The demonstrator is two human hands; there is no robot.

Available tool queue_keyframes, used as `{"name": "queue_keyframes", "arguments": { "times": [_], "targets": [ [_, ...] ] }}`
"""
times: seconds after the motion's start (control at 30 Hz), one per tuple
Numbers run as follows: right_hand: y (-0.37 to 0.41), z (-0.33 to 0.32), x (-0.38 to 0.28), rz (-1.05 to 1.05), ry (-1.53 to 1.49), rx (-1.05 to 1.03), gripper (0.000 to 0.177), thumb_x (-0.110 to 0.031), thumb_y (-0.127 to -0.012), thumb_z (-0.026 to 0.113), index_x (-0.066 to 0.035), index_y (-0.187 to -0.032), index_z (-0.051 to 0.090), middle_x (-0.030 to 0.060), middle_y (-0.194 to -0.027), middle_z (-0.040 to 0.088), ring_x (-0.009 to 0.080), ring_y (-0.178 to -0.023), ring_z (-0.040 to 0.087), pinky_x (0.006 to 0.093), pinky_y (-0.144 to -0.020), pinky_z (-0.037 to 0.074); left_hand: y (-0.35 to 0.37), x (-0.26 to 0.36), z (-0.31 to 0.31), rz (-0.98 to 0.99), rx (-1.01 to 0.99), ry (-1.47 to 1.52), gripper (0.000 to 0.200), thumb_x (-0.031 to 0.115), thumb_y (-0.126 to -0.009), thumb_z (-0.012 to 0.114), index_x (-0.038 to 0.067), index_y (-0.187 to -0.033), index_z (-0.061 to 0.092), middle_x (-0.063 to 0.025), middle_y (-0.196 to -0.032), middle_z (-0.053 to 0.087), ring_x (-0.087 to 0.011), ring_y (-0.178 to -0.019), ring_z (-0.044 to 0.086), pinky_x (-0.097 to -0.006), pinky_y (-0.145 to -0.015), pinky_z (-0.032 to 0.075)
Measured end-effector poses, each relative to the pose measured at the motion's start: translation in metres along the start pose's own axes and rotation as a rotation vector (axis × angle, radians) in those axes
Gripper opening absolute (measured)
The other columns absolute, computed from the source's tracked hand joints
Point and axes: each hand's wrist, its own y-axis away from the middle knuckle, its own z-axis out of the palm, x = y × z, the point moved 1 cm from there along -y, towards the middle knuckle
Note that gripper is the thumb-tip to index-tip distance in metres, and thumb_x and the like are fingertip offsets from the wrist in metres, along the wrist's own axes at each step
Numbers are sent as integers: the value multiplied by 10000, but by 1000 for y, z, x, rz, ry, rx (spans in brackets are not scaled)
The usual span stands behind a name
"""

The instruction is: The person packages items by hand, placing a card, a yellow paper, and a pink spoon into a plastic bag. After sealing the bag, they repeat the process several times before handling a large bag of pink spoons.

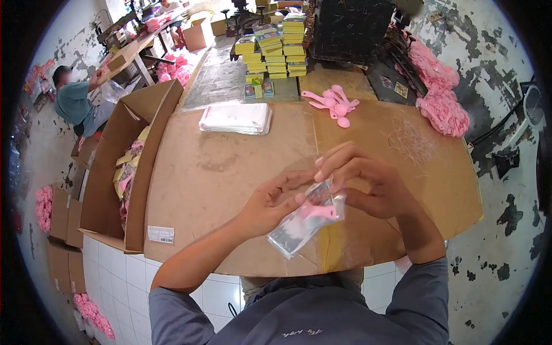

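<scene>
Transparent plastic makes the small bag (292, 234), which is held slanted above the near part of the brown cardboard surface (218, 213). A pink spoon (322, 211) lies in its upper half, seen through shiny film, and reflections and some blur hide part of its shape. Beside the spoon, near the mouth of the bag, there is something darker with print, perhaps a card, but it is too blurred for telling surely.

The left hand (277, 198) pinches the side of the bag, with its thumb on top and the other fingers bent; the fingertips under the film are hidden. The right hand (371, 181) is curved over the upper end of the bag, its fingers bent and near the left fingertips. Whether these fingers press together on the film, I cannot tell.

Farther on the surface, a stack of flat clear sleeves (236, 118) lies to the left, and a loose pile of pink spoons (333, 104) to the right. Thin pale strands (411, 141) are scattered near the right edge. Behind stand piles of yellow-edged packs (282, 49), their print too small to read. At left, an open carton (109, 213) holds mixed packs and pink pieces, partly covered by its wall.
</scene>
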Motion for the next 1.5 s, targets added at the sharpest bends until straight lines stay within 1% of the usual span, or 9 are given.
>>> {"name": "queue_keyframes", "arguments": {
  "times": [0.1,0.17,0.4,0.6,0.8,1.1,1.27,1.37,1.5],
  "targets": [
    [-11,-5,-42,-137,696,-31,125,-33,-852,721,-76,-962,681,62,-1019,691,266,-1042,659,422,-936,489,3,11,2,165,14,-320,448,129,-1003,606,3,-1423,515,-125,-1387,603,-196,-1250,591,-343,-1056,458],
    [-10,-8,-42,-30,780,-99,126,-48,-848,724,-72,-963,681,59,-955,678,270,-946,667,413,-856,503,1,15,2,341,-30,-520,491,115,-976,619,10,-1441,503,-124,-1379,614,-211,-1267,586,-351,-1073,443],
    [-8,4,-33,56,547,51,126,-81,-872,720,-50,-990,688,89,-865,649,280,-754,665,377,-659,524,7,20,17,277,87,-524,488,112,-940,695,25,-1399,553,-130,-1290,670,-195,-1196,630,-343,-1026,476],
    [-8,13,-28,95,485,80,164,-80,-876,724,-52,-1034,691,98,-867,656,266,-741,669,368,-654,523,7,14,16,255,150,-469,336,102,-1009,631,-6,-1325,594,-116,-1071,759,-122,-966,699,-276,-817,564],
    [-8,9,-7,-165,736,381,229,-40,-815,755,-58,-1028,674,97,-917,634,278,-782,651,376,-666,508,7,15,18,158,194,-288,294,92,-1040,577,-29,-1308,591,-118,-998,771,-90,-860,691,-258,-742,563],
    [-9,39,-6,-267,1168,69,342,-258,-746,718,-41,-1005,664,61,-973,611,214,-1023,600,345,-846,449,12,18,20,228,212,-637,437,14,-975,633,-82,-1386,522,-121,-883,761,-93,-769,704,-235,-667,561],
    [-9,42,3,-236,1238,-19,291,-224,-746,688,-36,-963,647,69,-985,601,220,-1001,597,350,-841,445,11,13,18,314,239,-900,463,25,-934,680,-83,-1364,545,-138,-852,764,-183,-751,744,-298,-624,594],
    [-14,38,6,-126,1151,-45,245,-200,-765,684,-41,-943,626,77,-945,591,237,-946,587,369,-826,447,9,18,20,442,224,-1063,444,33,-915,688,-32,-1343,588,-122,-870,772,-237,-815,763,-385,-821,602],
    [-15,28,17,-187,1089,194,192,-130,-776,689,-58,-930,602,90,-909,580,276,-870,585,409,-797,464,4,27,13,491,223,-1128,399,81,-891,707,22,-1281,644,-58,-858,773,-230,-797,752,-536,-1131,376]
  ]
}}
